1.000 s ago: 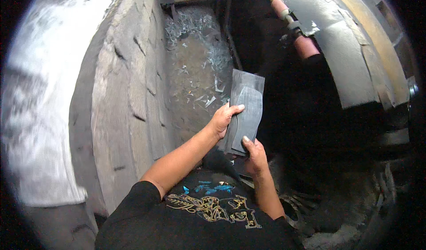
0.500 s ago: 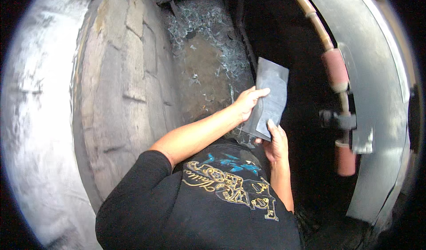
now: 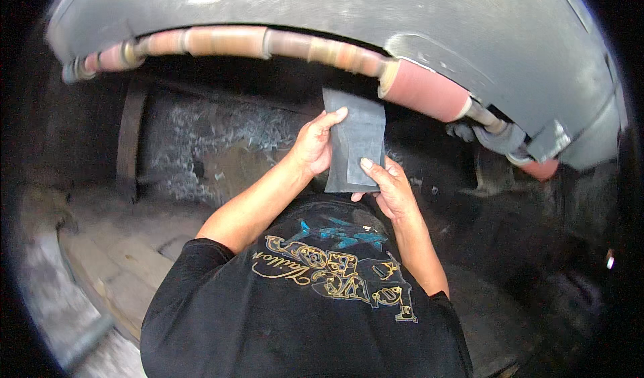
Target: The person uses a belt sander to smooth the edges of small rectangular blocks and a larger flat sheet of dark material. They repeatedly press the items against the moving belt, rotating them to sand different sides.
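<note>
Both my hands hold a flat grey metal sheet (image 3: 357, 136), roughly rectangular, out in front of my chest. My left hand (image 3: 312, 144) grips its left edge with the fingers laid along the side. My right hand (image 3: 389, 189) holds the lower right corner, thumb on the face. The sheet's top edge sits just below a long reddish-brown roller shaft (image 3: 288, 46) of a large grey machine (image 3: 376, 9). A thicker red roller section (image 3: 426, 91) lies right beside the sheet's upper right corner.
Shiny metal shavings (image 3: 201, 126) litter the dark floor to the left. A stone or concrete ledge (image 3: 114, 257) runs at the lower left. Grey brackets and a clamp (image 3: 530, 143) hang on the shaft at the right. My black printed shirt fills the bottom.
The view has swung round, so the roller shaft now spans the top instead of the right side. The sheet stays in both hands and is now close under the shaft.
</note>
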The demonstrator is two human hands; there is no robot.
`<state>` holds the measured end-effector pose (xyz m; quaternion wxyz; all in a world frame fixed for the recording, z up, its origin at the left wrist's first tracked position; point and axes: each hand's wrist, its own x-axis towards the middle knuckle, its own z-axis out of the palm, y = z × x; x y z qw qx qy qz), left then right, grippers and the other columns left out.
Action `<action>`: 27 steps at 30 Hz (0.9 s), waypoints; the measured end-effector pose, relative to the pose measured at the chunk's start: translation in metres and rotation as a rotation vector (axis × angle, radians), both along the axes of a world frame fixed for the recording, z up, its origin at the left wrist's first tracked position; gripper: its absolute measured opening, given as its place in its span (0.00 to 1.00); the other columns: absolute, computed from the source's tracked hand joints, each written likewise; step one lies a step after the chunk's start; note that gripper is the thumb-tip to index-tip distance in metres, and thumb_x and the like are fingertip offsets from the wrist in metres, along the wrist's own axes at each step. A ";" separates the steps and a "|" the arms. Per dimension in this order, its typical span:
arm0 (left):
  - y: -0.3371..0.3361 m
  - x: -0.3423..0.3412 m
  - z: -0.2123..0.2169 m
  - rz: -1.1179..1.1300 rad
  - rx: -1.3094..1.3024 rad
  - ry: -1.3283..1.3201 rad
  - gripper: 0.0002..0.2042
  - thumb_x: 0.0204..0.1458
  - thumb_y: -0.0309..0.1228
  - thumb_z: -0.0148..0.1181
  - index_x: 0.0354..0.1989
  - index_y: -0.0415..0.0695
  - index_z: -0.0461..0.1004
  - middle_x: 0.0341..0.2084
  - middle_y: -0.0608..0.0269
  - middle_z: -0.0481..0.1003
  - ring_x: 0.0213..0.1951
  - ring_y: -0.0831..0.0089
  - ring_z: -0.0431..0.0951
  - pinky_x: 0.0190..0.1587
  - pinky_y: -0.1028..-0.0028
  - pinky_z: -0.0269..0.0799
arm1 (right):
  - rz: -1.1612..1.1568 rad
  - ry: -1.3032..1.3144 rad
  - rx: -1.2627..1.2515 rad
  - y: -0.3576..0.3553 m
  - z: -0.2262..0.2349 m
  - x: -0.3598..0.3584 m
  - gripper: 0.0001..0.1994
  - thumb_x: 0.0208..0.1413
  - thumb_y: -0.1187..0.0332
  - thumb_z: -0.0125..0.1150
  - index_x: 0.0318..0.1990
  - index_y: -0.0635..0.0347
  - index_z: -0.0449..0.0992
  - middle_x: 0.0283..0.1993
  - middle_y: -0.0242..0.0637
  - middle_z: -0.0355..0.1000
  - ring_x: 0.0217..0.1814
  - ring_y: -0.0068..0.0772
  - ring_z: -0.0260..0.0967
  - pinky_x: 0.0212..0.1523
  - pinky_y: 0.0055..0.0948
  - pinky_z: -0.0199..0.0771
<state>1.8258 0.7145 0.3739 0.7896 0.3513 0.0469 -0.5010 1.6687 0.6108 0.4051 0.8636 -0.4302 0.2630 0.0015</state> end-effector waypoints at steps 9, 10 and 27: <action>-0.056 0.025 0.018 0.120 -0.177 0.171 0.35 0.65 0.53 0.28 0.58 0.29 0.65 0.58 0.36 0.69 0.58 0.46 0.70 0.66 0.52 0.59 | -0.260 -0.078 -0.098 -0.007 0.039 0.018 0.14 0.61 0.64 0.59 0.47 0.66 0.73 0.34 0.38 0.75 0.25 0.29 0.73 0.22 0.27 0.76; -0.058 0.025 0.019 0.111 -0.126 0.082 0.28 0.66 0.51 0.34 0.60 0.39 0.66 0.58 0.47 0.68 0.60 0.53 0.69 0.65 0.54 0.61 | -0.266 -0.095 -0.109 -0.011 0.043 0.020 0.14 0.61 0.64 0.59 0.46 0.66 0.74 0.34 0.37 0.75 0.25 0.29 0.73 0.22 0.27 0.76; -0.038 0.016 0.065 0.013 -0.014 -0.487 0.14 0.64 0.32 0.44 0.52 0.38 0.68 0.45 0.49 0.74 0.46 0.53 0.78 0.46 0.55 0.78 | -0.366 -0.143 -0.140 0.029 0.085 0.011 0.17 0.59 0.64 0.59 0.47 0.69 0.71 0.32 0.43 0.75 0.23 0.33 0.74 0.18 0.25 0.72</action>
